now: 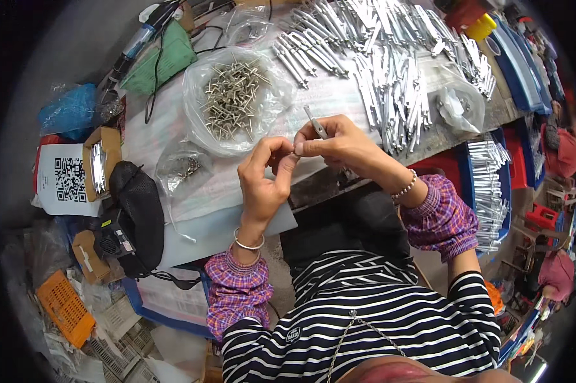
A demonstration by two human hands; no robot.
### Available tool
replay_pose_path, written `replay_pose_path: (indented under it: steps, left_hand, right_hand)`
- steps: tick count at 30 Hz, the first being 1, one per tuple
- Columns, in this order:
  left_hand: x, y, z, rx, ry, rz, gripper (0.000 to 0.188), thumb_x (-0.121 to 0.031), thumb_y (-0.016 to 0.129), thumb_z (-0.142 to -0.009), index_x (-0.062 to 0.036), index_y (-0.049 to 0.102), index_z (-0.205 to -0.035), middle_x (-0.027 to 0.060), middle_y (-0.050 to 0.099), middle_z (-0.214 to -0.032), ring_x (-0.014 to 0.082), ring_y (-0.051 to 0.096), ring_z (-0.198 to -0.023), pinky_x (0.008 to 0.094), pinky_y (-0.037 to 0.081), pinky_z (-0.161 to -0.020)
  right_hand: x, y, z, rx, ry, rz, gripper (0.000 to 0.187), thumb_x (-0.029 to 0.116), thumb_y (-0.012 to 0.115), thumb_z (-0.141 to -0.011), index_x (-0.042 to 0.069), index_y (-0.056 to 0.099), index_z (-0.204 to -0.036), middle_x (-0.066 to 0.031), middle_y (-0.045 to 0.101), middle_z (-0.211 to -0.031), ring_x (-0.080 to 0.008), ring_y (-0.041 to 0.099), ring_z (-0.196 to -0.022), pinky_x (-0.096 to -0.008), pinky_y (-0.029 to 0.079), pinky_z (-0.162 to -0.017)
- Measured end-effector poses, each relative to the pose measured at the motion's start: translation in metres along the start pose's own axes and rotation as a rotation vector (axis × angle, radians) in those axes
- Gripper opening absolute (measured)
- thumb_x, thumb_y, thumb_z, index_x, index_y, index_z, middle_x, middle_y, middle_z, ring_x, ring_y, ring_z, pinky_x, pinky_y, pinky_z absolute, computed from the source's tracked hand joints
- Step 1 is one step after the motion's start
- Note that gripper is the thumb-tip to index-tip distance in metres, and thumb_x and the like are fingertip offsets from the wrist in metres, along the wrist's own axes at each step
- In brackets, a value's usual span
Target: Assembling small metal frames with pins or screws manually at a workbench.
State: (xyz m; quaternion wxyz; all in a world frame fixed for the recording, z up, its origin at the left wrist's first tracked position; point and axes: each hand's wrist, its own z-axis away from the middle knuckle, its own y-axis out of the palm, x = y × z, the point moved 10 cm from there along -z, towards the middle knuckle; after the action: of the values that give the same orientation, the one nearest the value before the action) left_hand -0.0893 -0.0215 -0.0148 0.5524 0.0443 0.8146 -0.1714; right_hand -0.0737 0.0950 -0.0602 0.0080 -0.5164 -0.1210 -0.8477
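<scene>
Above the near edge of the table my two hands meet at the fingertips. My right hand [342, 143] is closed round a slim grey metal piece [316, 124], whose narrow end points up and away. My left hand [265, 172] pinches thumb and forefinger against the right fingertips; whatever is between them is too small to make out. Just beyond the hands, a clear plastic bag [195, 102] lies spread open with a heap of metal rivet-like pins [234, 99] in it. A smaller clear bag [173, 175] with tiny metal parts sits left of my left hand.
Rows and piles of long silvery metal arms [390, 96] cover the far right of the table. A blue crate [489, 191] of similar arms stands at the right. On the left are a black mesh pouch [135, 210], a cardboard box [103, 159] and a green container [160, 60].
</scene>
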Motion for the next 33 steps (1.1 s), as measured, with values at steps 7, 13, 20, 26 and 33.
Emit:
replay_pose_path:
  steps: [7,13,20,26,33]
  left_hand:
    - [0.007,-0.002,-0.003,-0.052,-0.031,0.009,0.014,0.002,0.067,-0.072,-0.0022,0.056,-0.079,0.0018,0.054,-0.069,0.0068,0.045,-0.052,0.0202,0.035,-0.047]
    - [0.000,0.006,-0.011,-0.032,-0.003,-0.029,0.014,0.004,0.067,-0.069,-0.0020,0.058,-0.078,0.0023,0.055,-0.070,0.0069,0.044,-0.051,0.0205,0.035,-0.046]
    - [0.001,0.016,-0.012,0.077,-0.048,-0.080,0.012,0.006,0.064,-0.073,0.0005,0.061,-0.083,0.0017,0.057,-0.079,0.0052,0.050,-0.065,0.0177,0.039,-0.055]
    - [0.014,0.015,-0.007,0.089,-0.150,0.029,0.012,0.006,0.063,-0.074,0.0011,0.061,-0.085,0.0019,0.057,-0.080,0.0060,0.053,-0.069,0.0178,0.042,-0.059]
    - [0.016,0.013,-0.007,0.077,-0.157,0.066,0.013,0.006,0.062,-0.076,0.0011,0.061,-0.088,0.0021,0.059,-0.083,0.0063,0.054,-0.072,0.0180,0.044,-0.060]
  right_hand:
    - [-0.003,-0.004,-0.003,-0.026,-0.044,-0.148,0.017,0.013,0.070,-0.074,0.002,0.062,-0.086,0.0042,0.054,-0.064,-0.0005,0.038,-0.046,-0.0157,0.026,-0.040]
    - [-0.003,-0.016,0.000,-0.080,-0.062,-0.207,0.017,0.011,0.070,-0.074,0.002,0.062,-0.086,0.0035,0.056,-0.066,-0.0005,0.038,-0.047,-0.0159,0.025,-0.041]
    - [-0.010,-0.026,0.004,-0.147,-0.029,-0.230,0.015,0.011,0.068,-0.075,0.003,0.062,-0.086,0.0045,0.055,-0.065,-0.0004,0.036,-0.047,-0.0162,0.025,-0.042]
    - [-0.010,-0.028,0.005,-0.147,-0.031,-0.161,0.017,0.011,0.069,-0.075,0.002,0.063,-0.088,0.0045,0.056,-0.067,-0.0001,0.039,-0.048,-0.0159,0.026,-0.043]
    - [-0.005,-0.025,0.003,-0.099,-0.067,-0.006,0.017,0.012,0.069,-0.075,0.002,0.064,-0.088,0.0043,0.056,-0.066,0.0000,0.040,-0.049,-0.0155,0.027,-0.043]
